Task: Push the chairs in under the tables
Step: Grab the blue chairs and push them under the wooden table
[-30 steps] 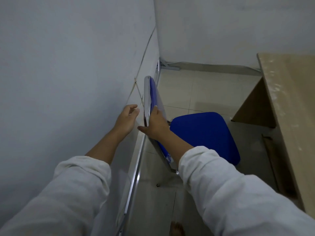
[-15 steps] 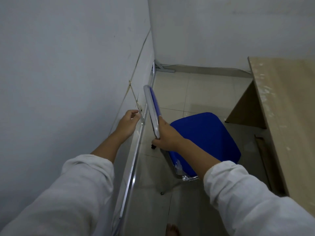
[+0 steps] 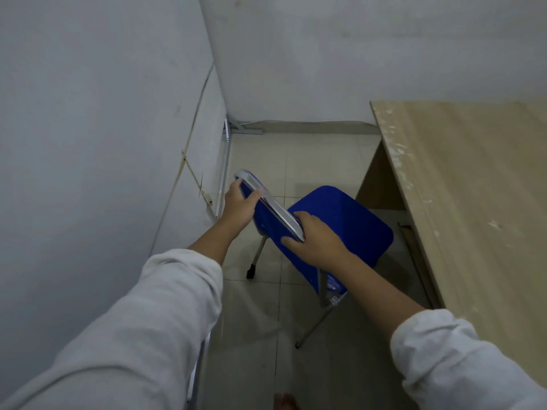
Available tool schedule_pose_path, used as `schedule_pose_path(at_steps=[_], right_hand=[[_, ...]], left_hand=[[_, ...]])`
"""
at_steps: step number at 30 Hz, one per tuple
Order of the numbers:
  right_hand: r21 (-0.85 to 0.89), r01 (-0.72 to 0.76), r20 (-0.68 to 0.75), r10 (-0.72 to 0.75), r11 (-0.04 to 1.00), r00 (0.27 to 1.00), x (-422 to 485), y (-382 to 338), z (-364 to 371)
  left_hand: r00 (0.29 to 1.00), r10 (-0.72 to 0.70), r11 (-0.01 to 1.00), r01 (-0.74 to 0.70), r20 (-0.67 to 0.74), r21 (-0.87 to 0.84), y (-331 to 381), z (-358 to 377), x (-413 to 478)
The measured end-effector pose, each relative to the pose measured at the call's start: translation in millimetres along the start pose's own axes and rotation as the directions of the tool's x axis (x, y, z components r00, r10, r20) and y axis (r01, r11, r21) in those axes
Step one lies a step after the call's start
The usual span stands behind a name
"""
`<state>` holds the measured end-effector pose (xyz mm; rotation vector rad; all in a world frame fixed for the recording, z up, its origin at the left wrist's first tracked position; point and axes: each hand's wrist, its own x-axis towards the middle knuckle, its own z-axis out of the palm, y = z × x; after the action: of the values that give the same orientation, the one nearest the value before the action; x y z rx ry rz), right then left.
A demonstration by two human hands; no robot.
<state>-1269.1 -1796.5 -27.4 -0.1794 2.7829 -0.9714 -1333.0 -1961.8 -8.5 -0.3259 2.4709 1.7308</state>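
Observation:
A blue chair (image 3: 340,220) with a chrome-edged backrest and metal legs stands on the tiled floor, its seat facing a light wooden table (image 3: 461,202) at the right. My left hand (image 3: 238,207) grips the far end of the backrest's top edge. My right hand (image 3: 316,239) grips the near end of the same backrest. The chair's seat lies just left of the table's edge, its front corner close to the table's side panel. Only two of the chair's legs show.
A grey wall (image 3: 88,143) runs along the left with a thin cable (image 3: 189,161) and a metal rail (image 3: 223,173) at its foot. Another wall closes the far end. A bare foot (image 3: 285,400) shows at the bottom edge.
My left hand left the wall and took hold of the backrest's far end. The chair has turned away from the wall, its backrest now angled and its seat nearer the table.

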Motion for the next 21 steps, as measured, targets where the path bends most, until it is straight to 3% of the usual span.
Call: schedule_pose_path(at_steps=[3,6,11,21], right_hand=[[-0.085,-0.079,-0.181,0.063,0.993,0.982,6.5,-8.8,19.4],[-0.232,-0.052,-0.257,-0.010,0.971,0.966,9.5,-4.5,24.6],[-0.251,0.106,-0.225,-0.165,0.962,0.960,14.7,10.4,23.9],[-0.272,0.113,-0.188,-0.168,0.956,0.968,37.2,61.0,-32.6]], left_hand=[[0.992,-0.111,0.993,0.108,-0.052,-0.050,11.9,12.6,17.3],[0.982,-0.182,0.983,0.181,-0.053,-0.024,15.3,22.1,28.7],[0.976,-0.216,0.970,0.211,-0.030,-0.117,1.4,29.2,41.4],[0.956,-0.281,0.933,0.294,0.091,-0.206,17.1,69.0,63.3]])
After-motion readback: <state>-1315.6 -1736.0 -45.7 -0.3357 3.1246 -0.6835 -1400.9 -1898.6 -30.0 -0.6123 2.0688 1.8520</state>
